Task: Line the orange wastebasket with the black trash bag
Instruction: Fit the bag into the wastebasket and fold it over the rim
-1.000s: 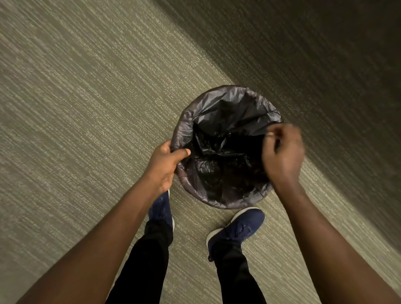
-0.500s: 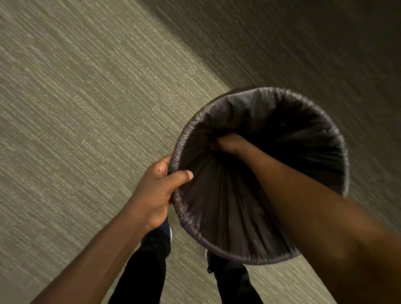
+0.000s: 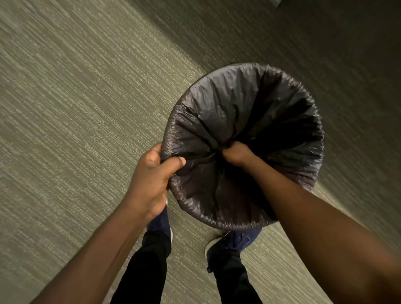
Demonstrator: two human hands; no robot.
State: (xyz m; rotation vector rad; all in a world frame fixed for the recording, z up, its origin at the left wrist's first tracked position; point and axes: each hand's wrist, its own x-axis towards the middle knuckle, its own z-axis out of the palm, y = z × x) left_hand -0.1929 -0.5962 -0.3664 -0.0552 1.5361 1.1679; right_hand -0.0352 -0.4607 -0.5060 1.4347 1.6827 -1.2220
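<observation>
The black trash bag [image 3: 219, 108] covers the round wastebasket's whole mouth and folds over its rim, so none of the orange shows. The basket is lifted off the carpet and tipped toward me. My left hand [image 3: 152, 178] grips the near left rim, thumb inside over the plastic, fingers outside. My right hand [image 3: 236, 153] reaches deep into the basket, fingers closed on bunched bag plastic near the bottom. Folds radiate from that fist.
Grey-green striped carpet [image 3: 76, 108] lies all around, darker in shadow at the upper right. My two feet in blue shoes [image 3: 230, 243] stand directly under the basket. A small pale object [image 3: 275, 2] shows at the top edge.
The basket came up off the floor and closer to the camera. My right hand went from the right rim down inside the bag and pushed deeper; my left hand kept its hold.
</observation>
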